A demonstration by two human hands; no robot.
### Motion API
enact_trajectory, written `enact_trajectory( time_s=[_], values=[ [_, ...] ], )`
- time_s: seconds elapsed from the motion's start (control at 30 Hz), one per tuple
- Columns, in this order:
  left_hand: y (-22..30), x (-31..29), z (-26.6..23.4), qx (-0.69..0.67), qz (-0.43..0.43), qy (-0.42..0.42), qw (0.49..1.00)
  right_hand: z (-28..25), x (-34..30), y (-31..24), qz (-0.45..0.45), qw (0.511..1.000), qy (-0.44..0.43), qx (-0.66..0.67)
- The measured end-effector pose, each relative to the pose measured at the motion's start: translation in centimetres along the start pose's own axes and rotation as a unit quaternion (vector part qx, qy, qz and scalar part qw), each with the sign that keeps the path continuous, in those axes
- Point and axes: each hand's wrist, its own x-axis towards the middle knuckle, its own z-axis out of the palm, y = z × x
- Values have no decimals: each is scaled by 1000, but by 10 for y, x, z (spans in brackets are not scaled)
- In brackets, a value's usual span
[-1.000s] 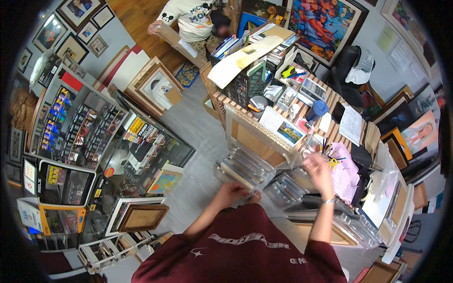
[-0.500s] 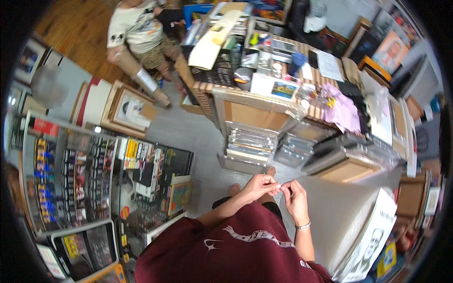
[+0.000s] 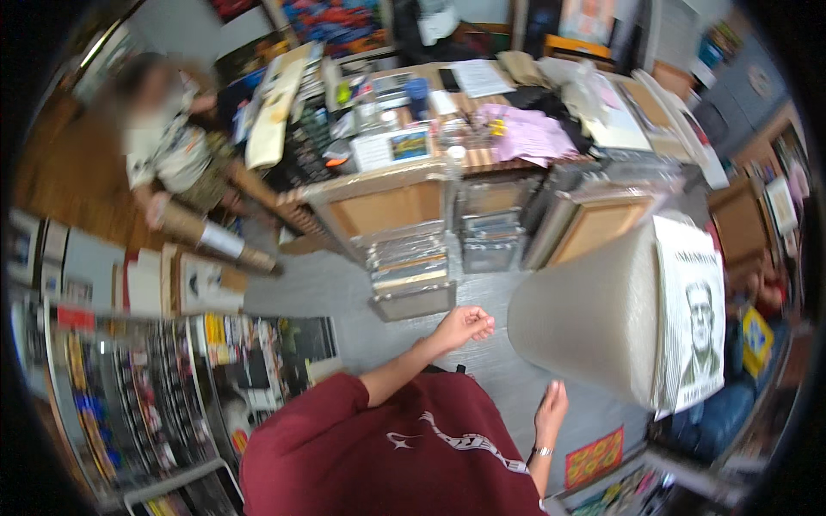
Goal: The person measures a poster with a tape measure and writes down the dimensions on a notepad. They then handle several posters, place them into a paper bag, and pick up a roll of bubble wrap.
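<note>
In front of my maroon shirt [image 3: 387, 439], my left hand [image 3: 465, 328] is closed, its fingers curled and pinched together. Whatever may be between them is too small to make out. Lower and to the right, my right hand [image 3: 551, 411] hangs apart from it, seen from the side, its fingers loosely stretched and nothing visible in them. A metal band [image 3: 543, 451] circles the right wrist. Nearest to both hands is a large upright roll of bubble wrap [image 3: 585, 318], which neither hand touches. A black-and-white portrait print [image 3: 695, 318] leans against the roll's right side.
Wrapped frames [image 3: 409, 271] stand on the grey floor before a cluttered table [image 3: 482, 163] holding a purple cloth [image 3: 529, 133]. At left is a glass display case [image 3: 129, 387]. Beyond it a person [image 3: 176, 155] holds a long cardboard tube [image 3: 211, 234]. A patterned mat [image 3: 594, 458] lies at lower right.
My hands, together at the fingertips before, have come apart; the right one has dropped lower. The view has swung right, bringing the whole bubble wrap roll and the portrait print into sight.
</note>
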Motion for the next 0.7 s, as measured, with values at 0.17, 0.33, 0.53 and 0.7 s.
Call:
enact_trajectory(
  time_s=[0.17,0.33,0.53,0.7],
  values=[
    [-46,-22,-84,20,61,262,963,-86,-91,172,-25,951,-58,-301],
    [-31,-106,-186,-38,54,505,860,-287,-156,363,271,860,-132,-412],
    [-4,-196,-338,-12,173,751,638,-264,-142,398,306,870,-119,-369],
    [21,-215,-408,-45,128,828,545,-213,-121,402,243,915,-105,-305]
  ],
)
